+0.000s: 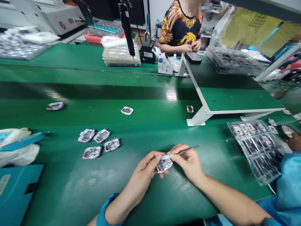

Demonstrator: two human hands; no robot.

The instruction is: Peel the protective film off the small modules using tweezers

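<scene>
**Over green table [141, 131], near edge: fine handling**

Left hand [147, 164] pinches a small white-rimmed square electronic module [164, 164] by its edges; right hand [188, 161] grips thin metal tweezers [188, 149] touching it. Judged light, stiff, fragile: hold the rim only.

just one camera, on my head, facing forward and down over the green bench [70, 188]. my left hand [146, 168] and right hand [189, 163] are close, low in the middle; the person [181, 28] opposite sits far, at the top.
</scene>
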